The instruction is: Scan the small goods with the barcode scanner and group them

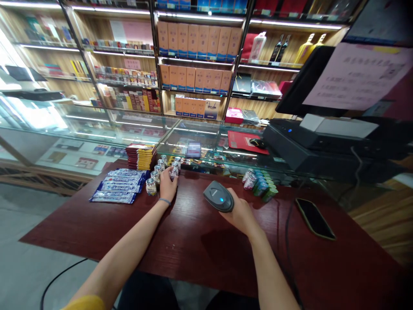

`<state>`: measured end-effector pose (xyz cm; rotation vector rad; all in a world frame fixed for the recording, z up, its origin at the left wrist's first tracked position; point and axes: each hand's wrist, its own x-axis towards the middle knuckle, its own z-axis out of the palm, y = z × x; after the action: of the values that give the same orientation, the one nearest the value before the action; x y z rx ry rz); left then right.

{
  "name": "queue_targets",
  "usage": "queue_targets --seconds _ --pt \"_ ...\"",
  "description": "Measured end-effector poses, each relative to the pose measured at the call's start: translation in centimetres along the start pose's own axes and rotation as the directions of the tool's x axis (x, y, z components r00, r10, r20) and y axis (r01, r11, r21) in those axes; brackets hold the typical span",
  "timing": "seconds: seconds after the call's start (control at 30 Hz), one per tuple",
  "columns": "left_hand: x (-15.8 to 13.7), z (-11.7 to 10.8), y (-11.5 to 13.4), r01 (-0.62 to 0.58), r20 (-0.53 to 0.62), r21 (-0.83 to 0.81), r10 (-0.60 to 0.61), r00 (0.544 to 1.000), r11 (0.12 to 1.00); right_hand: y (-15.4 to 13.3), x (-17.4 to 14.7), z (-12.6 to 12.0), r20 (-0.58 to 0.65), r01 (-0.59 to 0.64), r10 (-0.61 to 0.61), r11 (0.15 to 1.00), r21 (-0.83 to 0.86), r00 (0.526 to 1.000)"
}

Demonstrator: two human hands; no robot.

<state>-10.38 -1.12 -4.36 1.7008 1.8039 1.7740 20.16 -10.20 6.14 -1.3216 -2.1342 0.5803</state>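
My left hand has its fingers closed around a small silver-topped can at the near end of a row. Beside it stands another row of similar small cans, to the left. My right hand grips a dark grey barcode scanner with a blue light, held above the dark red table. Right of the scanner, near the table's back edge, is a cluster of small cans in silver, blue and green.
Blue-and-white packets and red and yellow packs lie at the left. A phone and a cable lie at the right. Behind are a glass counter, a red mouse pad, a monitor and stocked shelves.
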Motion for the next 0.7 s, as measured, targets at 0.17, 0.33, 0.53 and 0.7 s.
queue_targets --seconds 0.17,0.33,0.53,0.7 --pt "0.1 0.1 0.0 -0.006 0.018 0.019 0.005 1.000 1.000 0.2 0.0 0.1 -0.002 -0.002 0.002 1.000 -0.008 1.000" --pt "0.0 -0.1 0.6 -0.024 0.019 0.002 0.024 1.000 1.000 0.5 0.0 0.2 -0.035 -0.008 0.007 1.000 -0.028 0.999" --pt "-0.4 -0.7 2.1 -0.146 0.003 0.083 0.146 0.989 0.986 0.9 0.1 0.0 -0.122 -0.082 0.078 0.996 -0.029 0.989" --pt "-1.4 -0.1 4.5 -0.274 -0.037 0.112 0.280 0.959 0.955 2.2 0.1 -0.9 -0.218 -0.096 0.107 0.993 0.062 0.970"
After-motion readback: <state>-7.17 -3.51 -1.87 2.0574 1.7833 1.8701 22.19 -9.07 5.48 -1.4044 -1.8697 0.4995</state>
